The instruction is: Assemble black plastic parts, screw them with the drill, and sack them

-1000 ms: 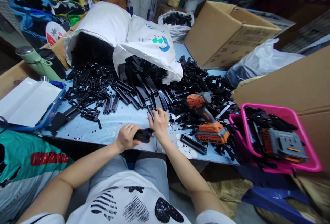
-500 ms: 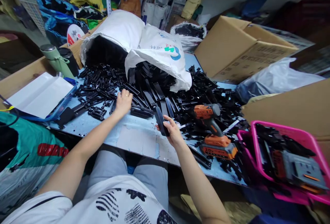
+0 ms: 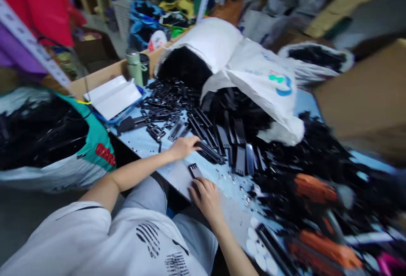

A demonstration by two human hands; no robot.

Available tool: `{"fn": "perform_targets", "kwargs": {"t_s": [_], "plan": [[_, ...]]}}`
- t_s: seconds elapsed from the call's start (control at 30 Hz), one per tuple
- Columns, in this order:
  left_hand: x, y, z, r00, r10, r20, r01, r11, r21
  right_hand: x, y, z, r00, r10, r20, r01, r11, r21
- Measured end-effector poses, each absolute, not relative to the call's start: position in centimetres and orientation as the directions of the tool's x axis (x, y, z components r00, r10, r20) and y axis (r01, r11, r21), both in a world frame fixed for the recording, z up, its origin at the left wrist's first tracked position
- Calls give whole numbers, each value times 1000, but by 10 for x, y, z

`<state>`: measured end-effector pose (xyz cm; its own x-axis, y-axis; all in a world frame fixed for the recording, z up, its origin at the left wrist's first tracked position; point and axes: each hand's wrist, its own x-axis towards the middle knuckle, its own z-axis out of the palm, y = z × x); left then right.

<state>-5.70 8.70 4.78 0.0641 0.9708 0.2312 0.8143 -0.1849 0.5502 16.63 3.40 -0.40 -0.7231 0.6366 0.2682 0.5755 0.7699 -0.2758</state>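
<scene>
My left hand [image 3: 184, 146] reaches onto the light blue table [image 3: 142, 142] and its fingers close on a long black plastic part [image 3: 207, 152] at the edge of the big pile of black parts [image 3: 234, 132]. My right hand [image 3: 207, 195] lies near the table's front edge, fingers curled over a flat black comb-like part [image 3: 194, 171] whose toothed end sticks out past the fingertips. The view is blurred by head motion.
Two white sacks [image 3: 253, 73] spill black parts at the back. Orange cordless drills [image 3: 314, 187] lie at the right, blurred. A white tray [image 3: 112, 96] and green flask [image 3: 135, 66] stand at the left. A bag of black parts [image 3: 41, 132] sits left of the table.
The camera has swung left. My left hand has shifted right along the pile onto a long part. My right hand has come down from mid-air to the table with its black part.
</scene>
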Motion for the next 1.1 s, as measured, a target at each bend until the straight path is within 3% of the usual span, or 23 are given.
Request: {"fn": "perform_targets", "kwargs": {"t_s": [0.13, 0.23, 0.33, 0.4, 0.47, 0.6, 0.77, 0.97, 1.1], "plan": [[-32, 40, 44, -139, 960, 242, 699, -78, 711, 149, 44, -13, -663, 703, 259, 618, 708, -342], [-26, 15, 39, -162, 966, 199, 602, -64, 796, 140, 62, -9, -578, 782, 232, 544, 582, -605], [-21, 7, 34, -104, 990, 98, 448, -41, 893, 136, 74, 6, -447, 894, 39, 310, 196, -930], [-17, 8, 34, -104, 992, 71, 380, -26, 925, 136, 75, 20, -430, 894, -127, 152, -67, -986], [-14, 10, 38, -145, 982, 122, 387, -58, 920, 136, 74, 31, -468, 867, -171, 74, -154, -985], [-15, 10, 52, -85, 972, 219, 509, -147, 848, 146, 77, 40, -578, 816, 18, 66, 69, -995], [-6, 5, 56, -46, 945, 324, 586, -237, 775, 165, 80, 42, -614, 746, 257, 155, 434, -888], [30, 9, 52, -285, 793, 539, 557, -321, 766, 149, 61, 56, -421, 823, 381, 203, 495, -845], [29, 17, 61, -289, 729, 621, 578, -384, 720, 142, 55, 61, -334, 783, 524, 249, 610, -752]]}}
